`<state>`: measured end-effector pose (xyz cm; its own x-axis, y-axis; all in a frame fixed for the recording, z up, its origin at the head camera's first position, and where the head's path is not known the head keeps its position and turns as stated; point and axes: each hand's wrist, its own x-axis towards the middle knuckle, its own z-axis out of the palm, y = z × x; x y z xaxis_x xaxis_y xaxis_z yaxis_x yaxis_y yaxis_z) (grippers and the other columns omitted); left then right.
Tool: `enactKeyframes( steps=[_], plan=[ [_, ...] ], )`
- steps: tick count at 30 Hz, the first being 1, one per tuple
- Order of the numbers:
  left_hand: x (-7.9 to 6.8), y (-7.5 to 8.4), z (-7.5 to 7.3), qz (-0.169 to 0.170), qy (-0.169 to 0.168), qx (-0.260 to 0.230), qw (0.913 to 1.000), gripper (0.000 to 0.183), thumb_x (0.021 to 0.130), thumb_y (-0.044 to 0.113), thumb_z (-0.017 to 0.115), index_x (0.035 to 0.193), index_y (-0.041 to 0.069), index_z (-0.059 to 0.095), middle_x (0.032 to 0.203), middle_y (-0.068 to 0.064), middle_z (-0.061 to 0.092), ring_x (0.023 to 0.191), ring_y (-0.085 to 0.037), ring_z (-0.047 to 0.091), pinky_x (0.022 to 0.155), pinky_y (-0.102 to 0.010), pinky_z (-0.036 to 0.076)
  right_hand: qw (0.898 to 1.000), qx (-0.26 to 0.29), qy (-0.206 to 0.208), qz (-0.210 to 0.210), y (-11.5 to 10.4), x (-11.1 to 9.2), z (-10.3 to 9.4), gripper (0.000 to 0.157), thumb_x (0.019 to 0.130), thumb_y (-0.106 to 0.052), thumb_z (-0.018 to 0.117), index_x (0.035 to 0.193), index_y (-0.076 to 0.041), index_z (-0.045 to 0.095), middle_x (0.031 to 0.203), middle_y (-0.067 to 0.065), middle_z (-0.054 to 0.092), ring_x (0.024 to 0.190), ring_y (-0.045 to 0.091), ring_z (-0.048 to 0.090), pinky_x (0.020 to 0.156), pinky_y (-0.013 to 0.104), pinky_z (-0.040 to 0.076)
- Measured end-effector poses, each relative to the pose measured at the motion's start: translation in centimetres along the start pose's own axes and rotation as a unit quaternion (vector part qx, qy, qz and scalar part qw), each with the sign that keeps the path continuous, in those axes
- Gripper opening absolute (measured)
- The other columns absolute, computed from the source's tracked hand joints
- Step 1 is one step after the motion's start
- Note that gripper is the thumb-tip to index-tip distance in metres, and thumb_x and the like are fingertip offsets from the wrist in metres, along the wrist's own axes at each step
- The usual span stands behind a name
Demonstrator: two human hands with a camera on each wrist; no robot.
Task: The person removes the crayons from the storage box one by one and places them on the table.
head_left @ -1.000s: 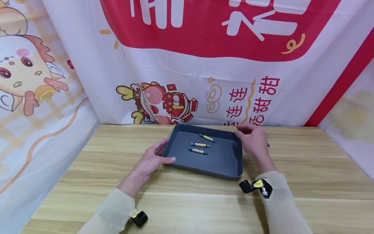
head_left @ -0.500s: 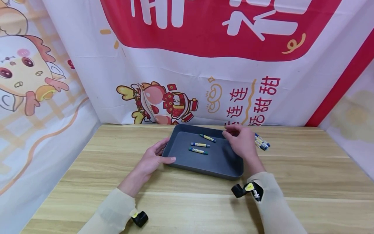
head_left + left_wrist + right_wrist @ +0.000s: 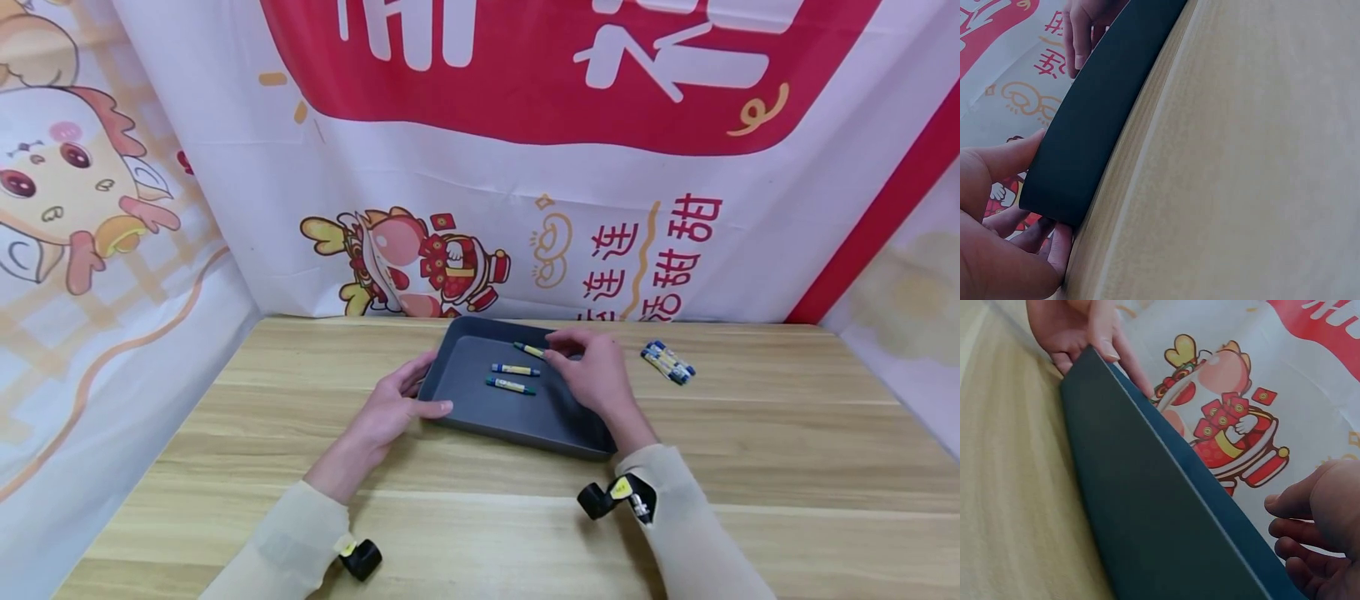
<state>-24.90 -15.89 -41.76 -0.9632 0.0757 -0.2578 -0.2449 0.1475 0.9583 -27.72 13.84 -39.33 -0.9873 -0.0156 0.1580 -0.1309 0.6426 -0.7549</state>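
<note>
My left hand [image 3: 386,408] grips the left end of a dark grey rectangular tray [image 3: 480,425], thumb over the near rim and fingers outside and under the corner, as the left wrist view shows. Three short crayons with yellow labels lie on the tray floor: a green-ended one [image 3: 512,386] nearest, a blue-ended one [image 3: 516,370] behind it, and a dark green-tipped crayon [image 3: 528,349] at the back. My right hand [image 3: 596,367] hovers over the tray's right half, fingertips beside that back crayon and covering its right end. Its fingers are loosely bent with nothing visible between them in the right wrist view.
Several more crayons [image 3: 667,362] lie side by side on the wooden table [image 3: 480,533], right of the tray. A white and red printed cloth [image 3: 420,167] hangs along the table's back edge, close behind the tray.
My right hand has moved left from the tray's right edge to the back crayon, uncovering the group of crayons on the table. The left hand and tray have stayed in place.
</note>
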Motion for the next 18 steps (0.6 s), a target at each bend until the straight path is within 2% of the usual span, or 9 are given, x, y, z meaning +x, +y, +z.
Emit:
enactKeyframes(
  steps=[9,18],
  plan=[
    [0.0,-0.1,0.0,0.002,0.0,-0.003,1.0,0.085,0.089,0.004,0.083,0.162,0.027,0.044,0.171,-0.005,0.04,0.157,-0.033,0.036,0.134,-0.053,0.025,0.999,-0.026,-0.021,0.004,0.0,-0.3,1.7,0.028,0.101,-0.025,0.075,0.127,-0.017,0.078,0.115,0.007,0.077,0.107,0.026,0.067,0.093,0.043,0.055],
    [0.0,0.1,0.0,-0.001,-0.002,0.001,1.0,0.085,0.09,0.006,0.082,0.162,0.028,0.044,0.172,-0.004,0.039,0.158,-0.033,0.035,0.134,-0.054,0.025,0.998,-0.048,-0.038,0.012,0.2,-0.4,2.6,0.028,0.101,-0.025,0.075,0.127,-0.018,0.078,0.122,0.008,0.076,0.113,0.028,0.066,0.104,0.05,0.053]
  ],
)
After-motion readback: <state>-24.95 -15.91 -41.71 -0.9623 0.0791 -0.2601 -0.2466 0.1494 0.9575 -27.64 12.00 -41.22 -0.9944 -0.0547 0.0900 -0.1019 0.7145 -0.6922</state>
